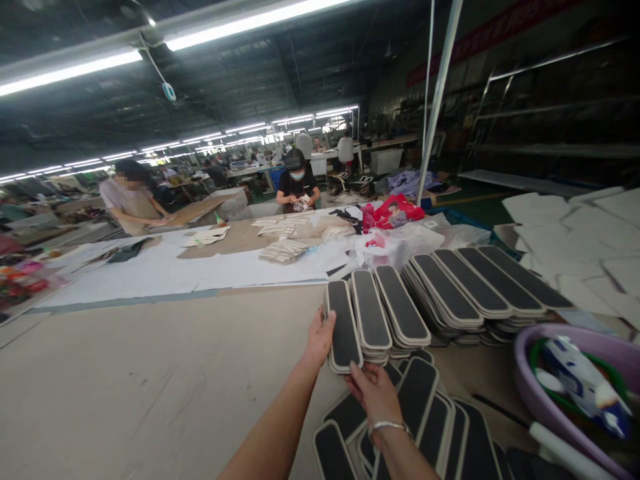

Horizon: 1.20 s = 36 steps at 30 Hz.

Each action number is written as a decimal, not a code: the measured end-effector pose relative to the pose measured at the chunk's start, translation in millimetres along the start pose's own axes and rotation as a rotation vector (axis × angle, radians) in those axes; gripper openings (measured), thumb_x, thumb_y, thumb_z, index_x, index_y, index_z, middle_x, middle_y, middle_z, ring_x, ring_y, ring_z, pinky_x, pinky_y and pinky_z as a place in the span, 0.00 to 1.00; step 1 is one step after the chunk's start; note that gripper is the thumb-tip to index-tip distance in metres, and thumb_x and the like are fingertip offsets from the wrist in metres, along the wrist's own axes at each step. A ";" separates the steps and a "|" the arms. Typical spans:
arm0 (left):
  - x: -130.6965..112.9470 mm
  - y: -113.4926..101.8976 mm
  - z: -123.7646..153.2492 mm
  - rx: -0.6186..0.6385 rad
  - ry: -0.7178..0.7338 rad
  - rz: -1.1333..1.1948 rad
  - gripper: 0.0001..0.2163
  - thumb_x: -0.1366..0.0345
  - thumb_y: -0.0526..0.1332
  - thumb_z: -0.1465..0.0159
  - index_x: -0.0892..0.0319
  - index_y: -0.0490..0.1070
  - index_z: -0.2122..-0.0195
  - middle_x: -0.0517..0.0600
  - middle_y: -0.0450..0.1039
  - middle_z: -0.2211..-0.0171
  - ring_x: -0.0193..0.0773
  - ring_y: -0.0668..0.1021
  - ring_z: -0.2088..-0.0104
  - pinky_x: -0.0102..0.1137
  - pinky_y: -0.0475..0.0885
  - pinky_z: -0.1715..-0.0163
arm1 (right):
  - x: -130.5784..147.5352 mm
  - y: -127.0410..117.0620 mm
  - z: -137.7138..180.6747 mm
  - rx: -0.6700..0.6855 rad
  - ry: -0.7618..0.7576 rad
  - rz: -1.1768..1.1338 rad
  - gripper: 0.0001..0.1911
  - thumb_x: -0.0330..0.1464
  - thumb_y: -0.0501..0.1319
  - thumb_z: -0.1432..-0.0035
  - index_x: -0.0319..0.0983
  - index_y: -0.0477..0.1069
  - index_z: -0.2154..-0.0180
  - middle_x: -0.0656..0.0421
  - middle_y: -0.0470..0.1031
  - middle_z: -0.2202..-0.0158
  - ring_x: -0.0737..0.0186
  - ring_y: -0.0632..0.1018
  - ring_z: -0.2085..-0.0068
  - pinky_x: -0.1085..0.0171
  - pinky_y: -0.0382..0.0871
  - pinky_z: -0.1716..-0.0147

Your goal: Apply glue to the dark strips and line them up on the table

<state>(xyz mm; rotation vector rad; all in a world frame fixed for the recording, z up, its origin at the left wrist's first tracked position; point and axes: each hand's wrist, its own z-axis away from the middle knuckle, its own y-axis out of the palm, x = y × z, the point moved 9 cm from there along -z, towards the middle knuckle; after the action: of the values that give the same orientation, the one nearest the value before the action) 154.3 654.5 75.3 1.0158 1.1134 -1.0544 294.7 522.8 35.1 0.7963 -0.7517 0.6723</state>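
Note:
A stack of long, dark panels with rounded corners and cream rims (345, 323) lies at the left end of a row of similar stacks. My left hand (320, 339) is closed on the stack's left side, thumb near the top panel's edge. At the near end, my right hand (374, 393) pinches the rim, thumb on top and fingers partly hidden below. Right beside it stand a second stack (371, 310) and a third stack (401, 303). Under and around my right wrist, loose panels (415, 393) of the same kind lie in an overlapping heap.
A purple basin (523, 373) with a blue-and-white packet (580, 380) stands at the right, near a white tube (565, 450). Pale sheets (580, 233) are piled beyond. White paper (240, 267) covers the far table, with plastic bags (395, 247). Two co-workers (297, 187) work opposite.

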 end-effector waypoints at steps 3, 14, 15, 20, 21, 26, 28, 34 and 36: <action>6.4 -2.6 12.9 0.021 -0.019 0.016 0.27 0.54 0.69 0.46 0.60 0.70 0.47 0.57 0.70 0.43 0.52 0.63 0.37 0.39 0.58 0.37 | -1.1 2.2 -5.8 -0.026 -0.010 -0.045 0.36 0.46 0.75 0.67 0.39 0.62 0.60 0.63 0.74 0.72 0.61 0.78 0.69 0.64 0.77 0.64; 6.2 1.7 30.9 -0.003 -0.055 -0.064 0.28 0.51 0.65 0.42 0.60 0.68 0.44 0.57 0.65 0.39 0.50 0.58 0.34 0.38 0.52 0.35 | -4.9 -0.4 -12.2 -0.033 0.020 -0.017 0.42 0.47 0.74 0.66 0.40 0.57 0.53 0.63 0.74 0.70 0.61 0.79 0.69 0.65 0.76 0.67; 4.9 0.2 33.1 -0.016 -0.057 -0.071 0.28 0.51 0.64 0.42 0.59 0.68 0.44 0.57 0.65 0.40 0.50 0.58 0.34 0.38 0.53 0.35 | -3.4 -2.8 -12.3 -0.025 0.025 0.001 0.43 0.48 0.74 0.65 0.40 0.57 0.52 0.63 0.74 0.70 0.60 0.79 0.69 0.65 0.76 0.69; 9.7 -36.1 62.4 -0.149 0.021 -0.048 0.26 0.48 0.61 0.40 0.59 0.67 0.45 0.57 0.65 0.40 0.47 0.63 0.37 0.35 0.58 0.38 | 7.0 -44.9 1.4 0.039 0.036 0.097 0.41 0.52 0.72 0.65 0.39 0.63 0.52 0.63 0.74 0.71 0.58 0.79 0.68 0.64 0.76 0.70; 18.7 -49.7 74.3 -0.189 0.024 -0.046 0.26 0.48 0.61 0.40 0.59 0.67 0.45 0.58 0.66 0.41 0.46 0.65 0.38 0.35 0.60 0.39 | 5.6 -63.7 8.0 0.032 0.050 0.119 0.40 0.52 0.73 0.65 0.38 0.65 0.54 0.62 0.74 0.71 0.58 0.79 0.68 0.64 0.76 0.70; 98.8 -109.4 160.8 -0.246 -0.127 -0.208 0.28 0.47 0.65 0.47 0.62 0.69 0.51 0.60 0.72 0.51 0.45 0.76 0.54 0.38 0.72 0.53 | -24.5 -186.3 54.3 0.020 0.124 0.393 0.33 0.51 0.71 0.63 0.38 0.70 0.59 0.57 0.77 0.65 0.56 0.79 0.66 0.61 0.77 0.65; 124.7 -119.6 196.7 -0.196 -0.185 -0.286 0.29 0.48 0.67 0.49 0.62 0.69 0.52 0.60 0.72 0.54 0.43 0.77 0.60 0.37 0.74 0.60 | -29.8 -230.7 75.8 0.018 0.060 0.605 0.31 0.52 0.68 0.59 0.39 0.71 0.58 0.56 0.77 0.63 0.55 0.79 0.62 0.61 0.76 0.61; 147.3 -110.3 254.4 -0.058 -0.274 -0.422 0.30 0.56 0.67 0.49 0.62 0.65 0.46 0.59 0.71 0.54 0.44 0.77 0.60 0.38 0.73 0.58 | -31.9 -265.8 113.0 0.001 -0.038 0.968 0.28 0.53 0.58 0.53 0.40 0.71 0.58 0.54 0.78 0.63 0.55 0.79 0.63 0.60 0.75 0.61; 143.0 -99.8 262.0 -0.031 -0.263 -0.491 0.31 0.60 0.67 0.49 0.62 0.62 0.43 0.60 0.69 0.50 0.46 0.76 0.54 0.37 0.71 0.53 | -38.0 -243.8 113.4 0.048 -0.061 0.984 0.27 0.52 0.56 0.51 0.40 0.70 0.57 0.54 0.78 0.63 0.56 0.79 0.62 0.60 0.74 0.59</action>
<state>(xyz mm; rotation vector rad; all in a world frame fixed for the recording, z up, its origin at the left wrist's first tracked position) 122.1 361.7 -35.4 0.5631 1.1823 -1.5083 422.1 292.6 -32.3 0.4496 -1.1900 1.5503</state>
